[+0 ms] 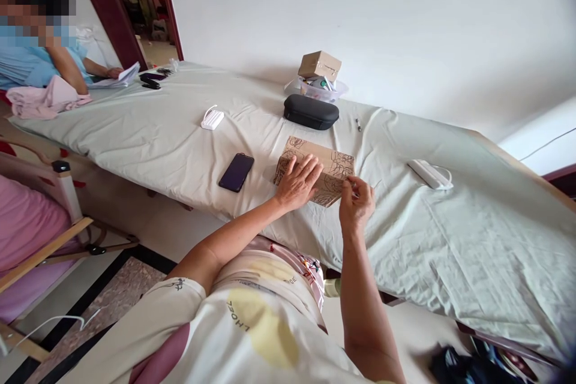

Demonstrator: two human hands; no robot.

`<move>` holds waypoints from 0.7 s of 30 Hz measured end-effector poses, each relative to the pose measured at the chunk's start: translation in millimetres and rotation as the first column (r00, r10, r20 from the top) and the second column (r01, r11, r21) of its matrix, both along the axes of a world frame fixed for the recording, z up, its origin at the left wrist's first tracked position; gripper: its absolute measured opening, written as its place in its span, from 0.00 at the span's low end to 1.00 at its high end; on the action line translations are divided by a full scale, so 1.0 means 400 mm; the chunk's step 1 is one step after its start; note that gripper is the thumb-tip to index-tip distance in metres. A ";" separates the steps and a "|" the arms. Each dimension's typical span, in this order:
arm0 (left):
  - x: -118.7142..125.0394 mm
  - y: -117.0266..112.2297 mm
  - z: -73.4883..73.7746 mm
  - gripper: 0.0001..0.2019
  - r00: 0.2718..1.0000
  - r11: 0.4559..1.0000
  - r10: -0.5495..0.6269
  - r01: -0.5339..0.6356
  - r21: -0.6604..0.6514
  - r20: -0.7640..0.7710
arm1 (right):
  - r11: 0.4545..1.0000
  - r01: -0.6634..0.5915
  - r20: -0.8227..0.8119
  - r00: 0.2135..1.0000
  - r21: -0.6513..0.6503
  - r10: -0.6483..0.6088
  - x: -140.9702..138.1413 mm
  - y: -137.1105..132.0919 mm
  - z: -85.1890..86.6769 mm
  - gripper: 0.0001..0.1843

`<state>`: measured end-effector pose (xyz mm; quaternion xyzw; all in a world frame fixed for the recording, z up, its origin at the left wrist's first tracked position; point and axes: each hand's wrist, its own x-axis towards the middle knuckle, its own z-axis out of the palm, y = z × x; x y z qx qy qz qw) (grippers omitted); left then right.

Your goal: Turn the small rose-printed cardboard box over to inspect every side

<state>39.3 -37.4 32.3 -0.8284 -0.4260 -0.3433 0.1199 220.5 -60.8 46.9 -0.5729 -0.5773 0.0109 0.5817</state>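
Observation:
A brown cardboard box (338,163) covered with black looping scribbles lies on the cloth in front of me. My left hand (299,181) rests flat on the box, fingers stretched out, holding it against the table. At the box's right edge, my right hand (357,201) is closed in a pinch, thumb and forefinger close to the cardboard. A thin pen-like thing seems to be between those fingers, mostly hidden by them. Left of the box lies a dark phone (236,172).
Behind the box are a black hard case (311,111) and a plastic basket (330,95) with a small carton (320,65) on top. White power strips (212,118) lie left and right. A small dark cylinder (359,125) lies behind. Another person (40,54) sits far left with papers.

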 end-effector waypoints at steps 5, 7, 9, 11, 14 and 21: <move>-0.001 -0.015 0.000 0.41 0.994 0.998 0.000 0.006 -0.058 0.106 | 0.996 -0.077 0.084 0.993 -0.042 0.081 -0.084 -0.080 0.004 0.17; -0.018 -0.015 -0.001 0.39 0.990 0.995 -0.029 0.042 -0.090 0.135 | 0.984 -0.171 0.136 0.975 -0.055 0.177 -0.123 -0.103 0.007 0.17; -0.042 -0.008 -0.001 0.37 0.985 0.988 -0.090 0.107 -0.109 0.149 | 0.965 -0.249 0.169 0.951 -0.088 0.261 -0.149 -0.112 0.012 0.17; -0.063 0.004 0.000 0.33 0.975 0.977 -0.164 0.181 -0.114 0.149 | 0.959 -0.261 0.190 0.941 -0.114 0.279 -0.160 -0.105 0.017 0.17; -0.083 0.024 -0.002 0.28 0.961 0.961 -0.229 0.248 -0.119 0.156 | 0.980 -0.178 0.240 0.951 -0.090 0.195 -0.144 -0.072 0.025 0.18; -0.108 0.057 -0.005 0.20 0.937 0.943 -0.222 0.276 -0.184 0.270 | 1.000 0.001 0.174 0.985 0.021 -0.005 -0.016 0.032 0.019 0.18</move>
